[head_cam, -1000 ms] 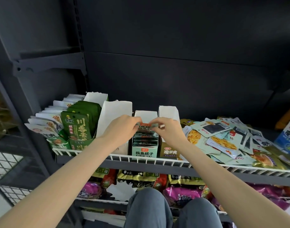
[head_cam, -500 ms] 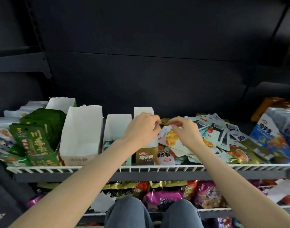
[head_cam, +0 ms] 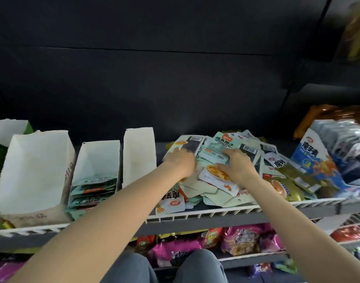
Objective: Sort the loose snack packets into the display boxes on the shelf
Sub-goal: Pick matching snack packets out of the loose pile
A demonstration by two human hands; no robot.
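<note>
A heap of loose snack packets (head_cam: 220,193), mint-green, white and gold, lies on the shelf right of centre. My left hand (head_cam: 180,163) is down in the heap's left side, fingers curled on a white packet with a dark patch (head_cam: 184,142). Close beside it, my right hand (head_cam: 239,165) pinches a mint-green packet (head_cam: 215,155) between thumb and fingers. To the left stand white display boxes: a narrow one (head_cam: 139,156), one with stacked mint packets (head_cam: 97,158), and a wide one (head_cam: 35,170).
A white wire rail (head_cam: 216,212) runs along the shelf's front edge. A blue display box (head_cam: 316,166) full of packets stands at the right, orange bags behind it. Green packets sit at the far left. Purple and red bags fill the lower shelf (head_cam: 242,240).
Both hands left the narrow display box and moved right into the loose heap. The view swung right, so the boxes now sit further left.
</note>
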